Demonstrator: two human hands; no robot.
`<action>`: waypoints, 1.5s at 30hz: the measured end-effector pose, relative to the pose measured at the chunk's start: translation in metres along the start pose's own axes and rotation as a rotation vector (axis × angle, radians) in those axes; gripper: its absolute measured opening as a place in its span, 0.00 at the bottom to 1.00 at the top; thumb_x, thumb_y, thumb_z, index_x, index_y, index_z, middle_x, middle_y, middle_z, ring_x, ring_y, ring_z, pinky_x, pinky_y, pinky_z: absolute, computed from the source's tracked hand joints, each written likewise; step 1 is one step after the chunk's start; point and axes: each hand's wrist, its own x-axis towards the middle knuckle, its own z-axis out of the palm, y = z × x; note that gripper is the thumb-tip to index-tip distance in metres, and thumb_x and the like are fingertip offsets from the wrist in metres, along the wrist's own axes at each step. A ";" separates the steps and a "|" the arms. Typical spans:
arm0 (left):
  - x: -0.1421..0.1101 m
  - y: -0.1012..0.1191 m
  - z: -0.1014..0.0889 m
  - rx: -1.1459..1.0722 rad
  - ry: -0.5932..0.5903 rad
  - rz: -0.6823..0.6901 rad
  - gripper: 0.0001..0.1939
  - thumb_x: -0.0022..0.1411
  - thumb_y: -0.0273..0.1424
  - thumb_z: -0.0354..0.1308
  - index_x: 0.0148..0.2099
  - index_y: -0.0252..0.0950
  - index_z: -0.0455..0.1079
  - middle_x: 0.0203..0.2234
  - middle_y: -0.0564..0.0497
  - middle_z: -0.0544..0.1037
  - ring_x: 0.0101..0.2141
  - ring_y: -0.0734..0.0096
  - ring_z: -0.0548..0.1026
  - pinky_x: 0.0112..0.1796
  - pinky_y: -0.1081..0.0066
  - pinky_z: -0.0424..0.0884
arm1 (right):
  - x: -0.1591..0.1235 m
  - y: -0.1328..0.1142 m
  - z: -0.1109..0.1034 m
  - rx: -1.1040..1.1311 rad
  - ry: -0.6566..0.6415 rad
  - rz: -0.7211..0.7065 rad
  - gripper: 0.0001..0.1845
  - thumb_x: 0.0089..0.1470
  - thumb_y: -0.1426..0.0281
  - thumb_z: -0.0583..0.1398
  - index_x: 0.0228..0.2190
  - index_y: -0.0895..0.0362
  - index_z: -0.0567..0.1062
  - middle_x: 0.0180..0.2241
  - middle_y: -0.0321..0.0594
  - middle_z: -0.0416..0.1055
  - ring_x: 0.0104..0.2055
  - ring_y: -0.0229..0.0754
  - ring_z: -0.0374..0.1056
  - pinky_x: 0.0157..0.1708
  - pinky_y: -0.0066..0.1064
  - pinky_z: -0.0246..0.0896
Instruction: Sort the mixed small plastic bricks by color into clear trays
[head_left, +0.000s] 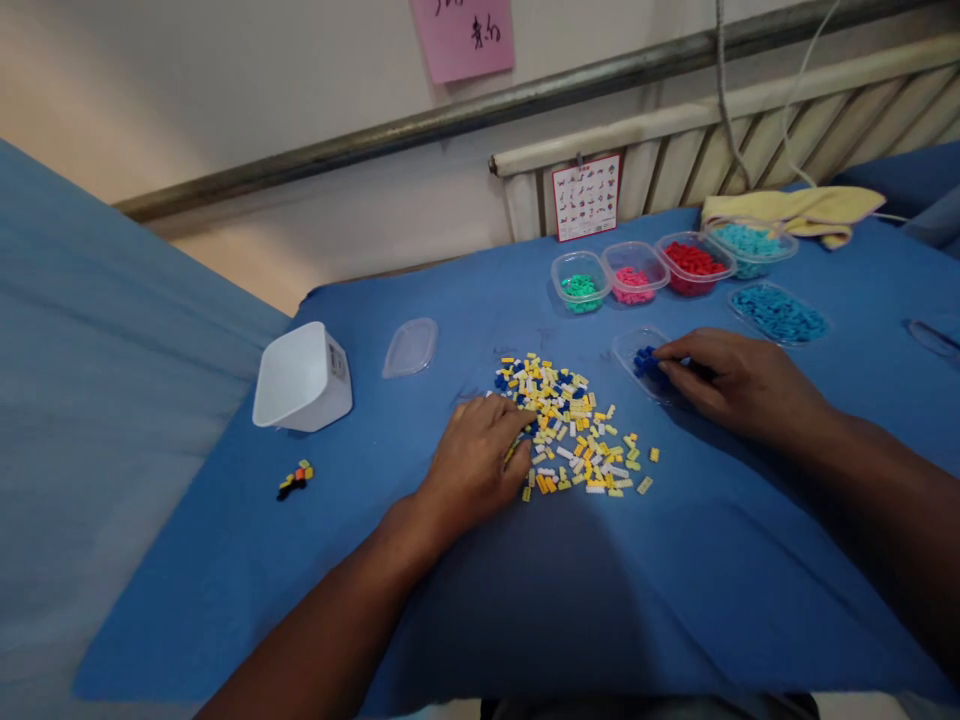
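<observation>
A loose pile of small toy building bricks (pixel 574 440), mostly yellow and white with some dark blue ones, lies mid-table. My left hand (pixel 480 455) rests against the pile's left side, fingers curled in and thumb bent towards them; whatever is between the fingertips is hard to make out. To the right, my right hand (pixel 731 380) is over a shallow clear plastic lid or tray (pixel 624 350). Its thumb and forefinger are pinched at dark blue bricks (pixel 648 362) gathered there.
Clear tubs hold green (pixel 581 288), pink (pixel 632 285), red (pixel 694 260) and light blue bricks (pixel 748 240). A tray of blue bricks (pixel 778 312) lies before them. Leftward are a white box (pixel 300 385), a clear lid (pixel 410 347) and a small brick figure (pixel 295 480). A yellow cloth (pixel 795 212) lies behind.
</observation>
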 end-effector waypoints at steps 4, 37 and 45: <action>0.001 0.003 0.001 -0.040 0.003 0.018 0.13 0.75 0.28 0.59 0.59 0.38 0.78 0.50 0.43 0.83 0.51 0.54 0.80 0.51 0.51 0.72 | 0.000 -0.004 0.000 0.014 -0.010 -0.023 0.14 0.72 0.63 0.61 0.49 0.52 0.86 0.43 0.46 0.87 0.39 0.52 0.83 0.37 0.41 0.75; -0.001 0.037 0.002 -0.653 0.089 -0.038 0.07 0.77 0.30 0.66 0.53 0.37 0.83 0.41 0.49 0.88 0.40 0.70 0.84 0.43 0.70 0.78 | -0.010 -0.090 0.009 0.307 -0.109 -0.466 0.04 0.76 0.70 0.62 0.47 0.54 0.79 0.38 0.40 0.83 0.36 0.41 0.79 0.39 0.34 0.73; 0.002 -0.020 -0.009 -0.232 0.337 -0.052 0.06 0.76 0.26 0.63 0.50 0.36 0.81 0.41 0.48 0.84 0.42 0.69 0.82 0.45 0.66 0.77 | 0.001 -0.012 -0.008 0.065 0.007 -0.086 0.09 0.73 0.64 0.63 0.47 0.53 0.82 0.37 0.42 0.84 0.31 0.46 0.78 0.31 0.36 0.69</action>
